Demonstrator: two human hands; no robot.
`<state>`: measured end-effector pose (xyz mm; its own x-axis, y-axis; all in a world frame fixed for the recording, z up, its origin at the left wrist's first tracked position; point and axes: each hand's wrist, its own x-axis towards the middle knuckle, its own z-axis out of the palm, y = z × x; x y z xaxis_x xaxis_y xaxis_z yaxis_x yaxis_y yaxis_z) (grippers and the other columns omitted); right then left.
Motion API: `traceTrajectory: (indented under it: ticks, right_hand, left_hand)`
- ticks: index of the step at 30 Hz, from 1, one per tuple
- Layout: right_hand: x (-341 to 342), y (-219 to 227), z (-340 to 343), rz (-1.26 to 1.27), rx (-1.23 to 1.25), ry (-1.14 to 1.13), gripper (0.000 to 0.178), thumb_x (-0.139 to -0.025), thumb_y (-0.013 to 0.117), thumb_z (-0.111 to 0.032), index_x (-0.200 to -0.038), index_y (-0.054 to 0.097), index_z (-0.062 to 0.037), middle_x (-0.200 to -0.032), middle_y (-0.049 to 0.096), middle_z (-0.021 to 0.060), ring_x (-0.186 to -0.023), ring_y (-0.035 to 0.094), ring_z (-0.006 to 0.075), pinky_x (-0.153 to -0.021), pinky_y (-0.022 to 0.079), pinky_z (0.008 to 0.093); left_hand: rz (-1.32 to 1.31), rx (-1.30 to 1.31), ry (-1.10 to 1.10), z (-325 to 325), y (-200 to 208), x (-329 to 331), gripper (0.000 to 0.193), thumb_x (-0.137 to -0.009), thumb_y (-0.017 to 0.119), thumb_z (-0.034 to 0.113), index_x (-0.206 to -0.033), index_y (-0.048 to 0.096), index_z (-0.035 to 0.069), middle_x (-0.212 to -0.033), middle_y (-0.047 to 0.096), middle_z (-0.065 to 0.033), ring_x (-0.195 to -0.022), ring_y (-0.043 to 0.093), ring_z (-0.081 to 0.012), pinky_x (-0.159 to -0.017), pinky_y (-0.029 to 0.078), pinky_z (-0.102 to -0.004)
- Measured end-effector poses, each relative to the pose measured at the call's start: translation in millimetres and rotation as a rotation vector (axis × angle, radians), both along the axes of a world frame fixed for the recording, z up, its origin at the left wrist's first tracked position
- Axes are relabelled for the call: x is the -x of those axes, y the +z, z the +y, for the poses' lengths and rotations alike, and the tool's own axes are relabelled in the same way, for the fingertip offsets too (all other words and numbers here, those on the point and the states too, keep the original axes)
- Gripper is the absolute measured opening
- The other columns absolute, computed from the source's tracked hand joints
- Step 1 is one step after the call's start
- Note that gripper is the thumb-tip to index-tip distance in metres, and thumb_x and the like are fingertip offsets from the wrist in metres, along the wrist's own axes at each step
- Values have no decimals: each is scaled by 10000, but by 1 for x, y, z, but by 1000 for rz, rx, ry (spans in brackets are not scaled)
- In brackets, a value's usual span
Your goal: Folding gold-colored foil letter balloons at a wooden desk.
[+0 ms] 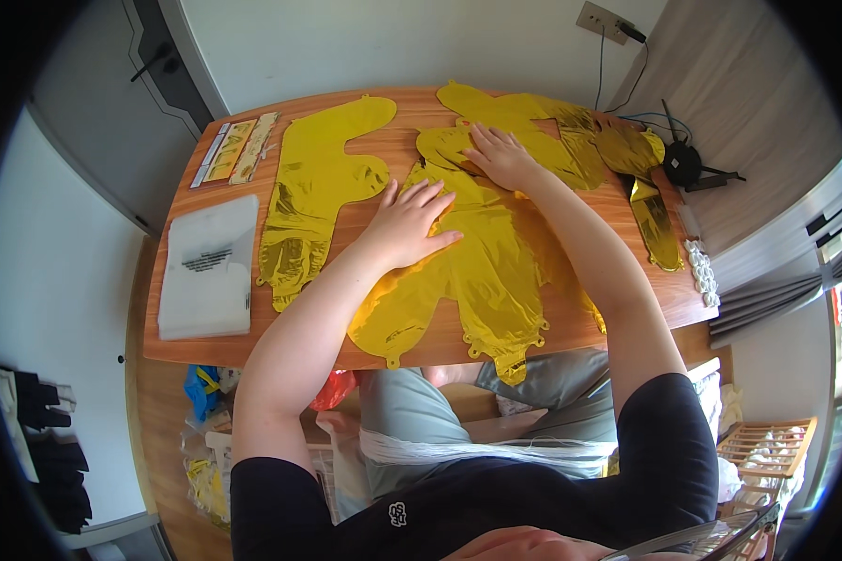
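Flat gold foil balloons lie spread over a wooden table. My left hand [410, 224] rests with fingers spread on the upper left part of the middle foil balloon [489, 252], whose lower end hangs just over the near table edge. Farther up, my right hand [502, 159] lies flat, fingers stretched, on the far part of the gold foil. Neither hand grips anything. To the left is another flat gold balloon [313, 164] with two rounded arms pointing right. More gold foil [580, 131] reaches across the far right, creased and partly overlapping, so its outlines are hard to separate.
On the table's left lie a stack of clear plastic bags [206, 271] and printed cards [229, 154]. A black router-like device [685, 164] with cables stands at the right, near a white cord bundle [702, 271]. White strings [486, 451] cross my lap; a wooden rack [767, 444] stands lower right.
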<state>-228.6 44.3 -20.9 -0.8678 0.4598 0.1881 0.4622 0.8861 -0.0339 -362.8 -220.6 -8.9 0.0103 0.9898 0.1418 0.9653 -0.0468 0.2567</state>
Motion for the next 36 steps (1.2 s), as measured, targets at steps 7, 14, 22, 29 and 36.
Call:
traceTrajectory:
  ticks: [7, 14, 22, 29, 36]
  right_hand:
    - [3, 7, -8, -218, -137, -16, 816, -1068, 262, -649, -1650, 204, -81, -1697, 276, 116, -1571, 233, 324, -1282, 175, 523]
    - [2, 20, -19, -240, -101, -87, 813, -1069, 233, -652, -1659, 176, -97, -1711, 249, 92, -1582, 204, 305, -1291, 132, 527]
    - [5, 23, -29, -172, -32, -131, 788, -1069, 291, -629, -1655, 198, -110, -1710, 252, 96, -1575, 224, 323, -1268, 155, 585]
    - [3, 22, -22, -189, -48, -141, 822, -1054, 222, -687, -1661, 189, -132, -1709, 265, 60, -1578, 217, 303, -1278, 139, 583]
    - [6, 25, -27, -224, -83, -147, 765, -1057, 205, -681, -1667, 188, -220, -1712, 261, 33, -1590, 180, 309, -1279, 85, 600]
  left_hand:
    - [7, 13, 12, -2, -1, 1, 760, -994, 548, 624, -1581, 416, 160, -1661, 352, -128, -1556, 280, -309, -1268, 102, -594]
    - [-47, -4, -22, -1, 6, 1, 791, -980, 543, 652, -1564, 433, 130, -1654, 361, -139, -1542, 310, -314, -1265, 94, -612]
    - [-106, 12, 4, -3, 9, 3, 771, -986, 576, 614, -1584, 391, 164, -1678, 313, -104, -1521, 355, -297, -1288, 110, -562]
    - [35, 31, -12, 0, 7, 1, 810, -970, 576, 642, -1594, 389, 159, -1672, 329, -114, -1544, 310, -291, -1283, 124, -556]
    - [26, 19, -16, -3, 6, 1, 817, -968, 580, 638, -1598, 380, 158, -1678, 316, -119, -1554, 287, -292, -1283, 118, -557]
